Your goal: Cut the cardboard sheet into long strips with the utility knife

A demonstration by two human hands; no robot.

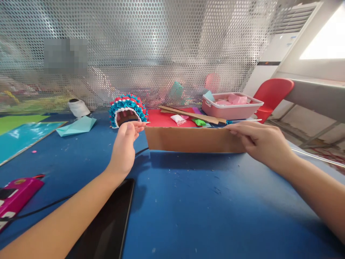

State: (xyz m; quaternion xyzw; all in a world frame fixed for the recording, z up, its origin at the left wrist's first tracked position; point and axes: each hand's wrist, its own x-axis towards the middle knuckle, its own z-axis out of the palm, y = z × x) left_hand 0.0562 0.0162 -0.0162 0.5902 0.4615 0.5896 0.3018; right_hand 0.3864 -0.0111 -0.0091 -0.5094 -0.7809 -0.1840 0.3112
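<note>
A long brown cardboard strip (194, 139) stands on its long edge, or just above the blue table, stretched between my two hands. My right hand (262, 138) pinches its right end, thumb in front. At the strip's upper left corner are the closed fingertips of my left hand (126, 144); the exact contact there is partly hidden. Just behind my left hand sits an arch-shaped piece (128, 108) covered in blue, red and white bits, with a dark hollow.
Behind the strip lie red sheets (159, 118), narrow cardboard pieces (198, 115), a white packet (178, 119) and a green packet (198, 122). A pink basket (231, 108) stands back right. A black tablet (107, 223), a magenta device (20, 196) and folded teal paper (77, 126) lie left.
</note>
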